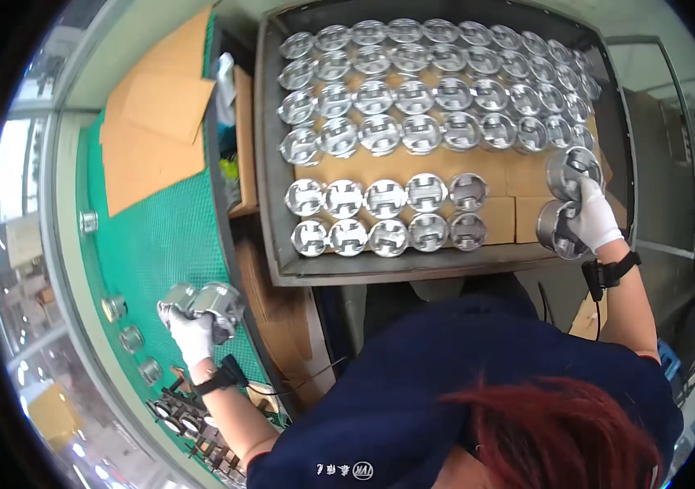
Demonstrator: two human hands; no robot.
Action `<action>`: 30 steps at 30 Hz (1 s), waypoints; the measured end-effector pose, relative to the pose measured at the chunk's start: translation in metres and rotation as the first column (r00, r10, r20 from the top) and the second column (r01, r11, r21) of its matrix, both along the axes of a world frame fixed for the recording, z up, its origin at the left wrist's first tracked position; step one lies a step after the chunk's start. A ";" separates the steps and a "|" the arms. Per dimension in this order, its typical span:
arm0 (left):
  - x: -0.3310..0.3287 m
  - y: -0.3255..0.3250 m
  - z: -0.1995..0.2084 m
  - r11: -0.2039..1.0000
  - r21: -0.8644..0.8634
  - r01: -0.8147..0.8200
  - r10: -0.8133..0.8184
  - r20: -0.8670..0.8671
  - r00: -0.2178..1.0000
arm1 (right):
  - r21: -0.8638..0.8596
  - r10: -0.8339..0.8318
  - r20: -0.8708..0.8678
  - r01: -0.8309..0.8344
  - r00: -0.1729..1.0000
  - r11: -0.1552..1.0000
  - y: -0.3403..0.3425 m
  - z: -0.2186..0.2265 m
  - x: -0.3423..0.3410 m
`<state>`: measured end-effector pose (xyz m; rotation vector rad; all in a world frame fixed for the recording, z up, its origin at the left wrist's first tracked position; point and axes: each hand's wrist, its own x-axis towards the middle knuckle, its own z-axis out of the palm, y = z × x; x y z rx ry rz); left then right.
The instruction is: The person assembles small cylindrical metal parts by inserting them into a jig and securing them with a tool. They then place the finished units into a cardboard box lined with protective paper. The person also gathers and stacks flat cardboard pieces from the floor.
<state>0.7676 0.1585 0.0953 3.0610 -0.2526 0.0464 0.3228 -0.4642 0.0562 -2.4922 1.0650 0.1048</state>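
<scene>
My left hand (192, 337), in a white glove, is closed on metal pistons (218, 300); two show, side by side, over the green mat (147, 253). On the right, my gloved right hand (598, 222) grips two more pistons (561, 174), one beyond the other, at the right side of a dark-walled tray (445, 266). Rows of shiny pistons (380, 134) stand in the tray's far half. Two shorter rows of pistons (386, 198) stand nearer me, toward the left. My fingertips are partly hidden behind the pistons.
Brown cardboard sheets (152, 122) lie on the green mat, and cardboard (498, 216) lines the tray. A few single pistons (130, 338) stand along the mat's left edge. A dark metal rack (188, 424) with round parts is at lower left. Cables hang from both wrist straps.
</scene>
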 end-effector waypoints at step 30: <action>-0.382 -0.583 -0.285 0.254 0.276 0.927 -0.469 -0.803 0.368 | 0.328 -0.059 -0.217 0.130 0.974 0.936 -0.234 -0.129 -0.230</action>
